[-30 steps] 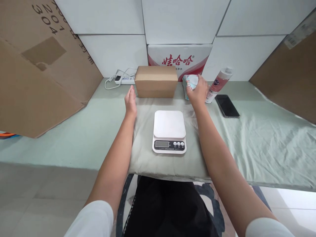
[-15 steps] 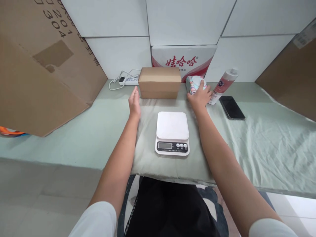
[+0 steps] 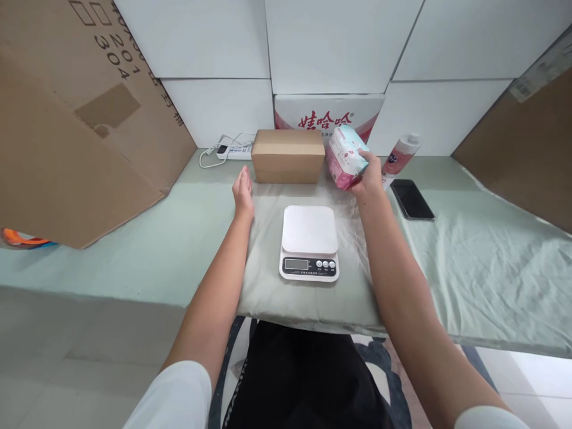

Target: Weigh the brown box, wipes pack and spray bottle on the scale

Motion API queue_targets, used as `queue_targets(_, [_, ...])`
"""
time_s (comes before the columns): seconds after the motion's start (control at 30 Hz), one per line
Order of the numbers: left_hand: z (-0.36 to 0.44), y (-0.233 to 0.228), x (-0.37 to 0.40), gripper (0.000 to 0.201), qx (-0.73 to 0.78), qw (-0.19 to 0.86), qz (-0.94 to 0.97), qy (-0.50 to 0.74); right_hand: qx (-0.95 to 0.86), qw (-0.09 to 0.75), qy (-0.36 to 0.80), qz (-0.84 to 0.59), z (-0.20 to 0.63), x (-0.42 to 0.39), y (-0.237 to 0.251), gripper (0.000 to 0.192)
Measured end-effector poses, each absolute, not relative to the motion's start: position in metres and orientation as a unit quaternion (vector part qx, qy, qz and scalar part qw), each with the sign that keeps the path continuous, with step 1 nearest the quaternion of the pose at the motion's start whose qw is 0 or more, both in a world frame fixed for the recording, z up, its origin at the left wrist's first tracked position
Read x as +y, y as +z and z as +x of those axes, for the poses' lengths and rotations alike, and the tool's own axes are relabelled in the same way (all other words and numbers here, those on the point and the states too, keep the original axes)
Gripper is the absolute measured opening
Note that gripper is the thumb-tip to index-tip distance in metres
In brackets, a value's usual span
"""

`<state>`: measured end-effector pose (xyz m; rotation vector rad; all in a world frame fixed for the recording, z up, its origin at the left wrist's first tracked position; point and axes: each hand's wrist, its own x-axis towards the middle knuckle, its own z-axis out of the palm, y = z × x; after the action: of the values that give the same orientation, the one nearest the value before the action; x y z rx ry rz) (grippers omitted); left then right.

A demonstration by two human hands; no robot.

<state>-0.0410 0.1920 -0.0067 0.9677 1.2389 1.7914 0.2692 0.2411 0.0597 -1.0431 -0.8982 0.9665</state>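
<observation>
A soft plastic pack (image 3: 344, 156), pink, white and pale blue, is tilted up in my right hand (image 3: 370, 174). My fingers wrap its right side, and what the pack contains is hidden. My left hand (image 3: 243, 189) rests on its edge on the cloth, fingers stretched out and holding nothing, close to the front left corner of a closed brown cardboard box (image 3: 288, 164). Between my forearms lies a white kitchen scale (image 3: 310, 235) with a bare platform and a blank display.
Behind my right hand a pink-labelled bottle (image 3: 401, 156) stands, with a black phone (image 3: 412, 199) lying to its right. A power strip (image 3: 235, 150) with a white cable sits left of the box. Large cardboard sheets (image 3: 89, 137) flank the green cloth; a white-and-red carton (image 3: 330, 107) is behind.
My right hand has grasped the soft pack and lifted it off the cloth, tilting it toward the box. My left hand has stayed about where it was.
</observation>
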Motion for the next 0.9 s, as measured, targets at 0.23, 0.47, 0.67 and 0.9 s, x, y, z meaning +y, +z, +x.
queue_targets(0.23, [-0.047, -0.013, 0.2, 0.072, 0.489, 0.372, 0.374, 0.695, -0.499, 0.626, 0.436, -0.411, 0.271, 0.15, 0.102, 0.058])
queue_targets(0.47, [-0.044, -0.02, 0.205, 0.082, 0.478, 0.341, 0.447, 0.675, -0.591, 0.583, 0.435, -0.348, 0.286, 0.097, 0.064, 0.068])
queue_targets(0.67, [-0.036, -0.011, 0.198, 0.069, 0.472, 0.309, 0.489, 0.665, -0.635, 0.59, 0.367, -0.337, 0.292, 0.095, 0.045, 0.062])
queue_targets(0.9, [-0.034, -0.009, 0.193, 0.053, 0.487, 0.291, 0.547, 0.615, -0.784, 0.475, 0.238, -0.321, 0.287, 0.085, 0.048, 0.061])
